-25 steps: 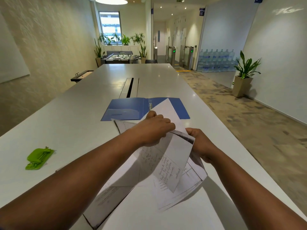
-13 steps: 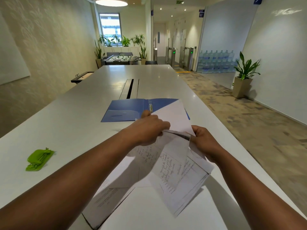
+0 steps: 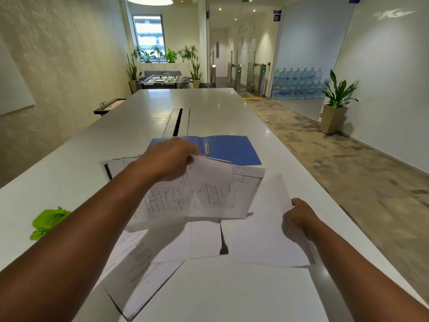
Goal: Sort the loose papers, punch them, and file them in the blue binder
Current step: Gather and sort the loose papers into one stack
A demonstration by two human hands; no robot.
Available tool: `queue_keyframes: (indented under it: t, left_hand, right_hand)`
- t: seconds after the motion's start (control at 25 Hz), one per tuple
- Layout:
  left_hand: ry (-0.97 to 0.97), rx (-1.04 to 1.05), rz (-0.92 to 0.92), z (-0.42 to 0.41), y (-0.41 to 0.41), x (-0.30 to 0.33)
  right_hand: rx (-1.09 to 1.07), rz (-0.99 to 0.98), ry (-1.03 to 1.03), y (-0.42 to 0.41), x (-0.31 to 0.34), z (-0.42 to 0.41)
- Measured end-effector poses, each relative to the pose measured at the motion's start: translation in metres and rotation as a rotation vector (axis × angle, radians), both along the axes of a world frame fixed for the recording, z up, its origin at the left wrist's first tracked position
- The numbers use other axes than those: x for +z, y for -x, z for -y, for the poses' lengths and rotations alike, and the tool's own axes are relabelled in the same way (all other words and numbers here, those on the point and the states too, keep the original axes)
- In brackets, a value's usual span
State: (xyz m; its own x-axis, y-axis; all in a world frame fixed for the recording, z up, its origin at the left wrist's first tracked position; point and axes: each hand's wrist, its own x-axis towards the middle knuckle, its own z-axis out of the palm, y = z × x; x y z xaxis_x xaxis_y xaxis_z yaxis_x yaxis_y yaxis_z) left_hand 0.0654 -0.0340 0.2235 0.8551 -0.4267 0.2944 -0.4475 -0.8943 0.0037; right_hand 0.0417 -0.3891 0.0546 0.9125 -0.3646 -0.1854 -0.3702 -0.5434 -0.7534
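While the left hand gripped a sheaf of handwritten pages by its top edge, lifted above the white table, the right hand pinched the edge of a blank sheet lying flat to the right. More loose papers lay spread beneath. Just beyond them the blue binder lay open, rings showing. A green hole punch sat well apart on the left.

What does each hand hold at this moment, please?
Left hand: grips a bundle of handwritten papers, lifted.
Right hand: pinches a single blank sheet.
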Motion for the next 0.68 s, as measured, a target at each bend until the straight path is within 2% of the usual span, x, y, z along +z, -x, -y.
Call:
queue_keyframes:
  t: [0.12, 0.2, 0.28, 0.36, 0.44, 0.52, 0.6, 0.68]
  left_hand:
    - [-0.017, 0.053, 0.044, -0.005, -0.001, 0.004]
    - [-0.007, 0.086, 0.079, -0.006, 0.0, 0.006]
    - [0.018, 0.118, 0.121, -0.007, -0.002, 0.01]
    - [0.035, 0.146, 0.167, -0.009, -0.004, 0.013]
    - [0.031, 0.172, 0.195, -0.011, -0.006, 0.015]
    - [0.022, 0.203, 0.197, -0.012, -0.008, 0.016]
    - [0.03, 0.225, 0.191, -0.011, -0.008, 0.015]
    - [0.038, 0.224, 0.18, -0.01, -0.009, 0.012]
  right_hand:
    - [-0.008, -0.001, 0.109, 0.003, 0.003, -0.001]
    - [-0.089, 0.118, 0.266, 0.006, 0.014, -0.007]
    - [-0.215, 0.44, 0.531, 0.008, 0.033, -0.015]
    - [-0.188, 0.792, 0.792, 0.009, 0.051, -0.02]
    - [-0.089, 0.922, 0.943, 0.009, 0.06, -0.025]
    - [0.032, 0.773, 0.987, 0.01, 0.058, -0.037]
    - [0.185, 0.459, 1.009, 0.012, 0.043, -0.055]
    - [0.331, 0.229, 0.982, 0.014, 0.022, -0.074]
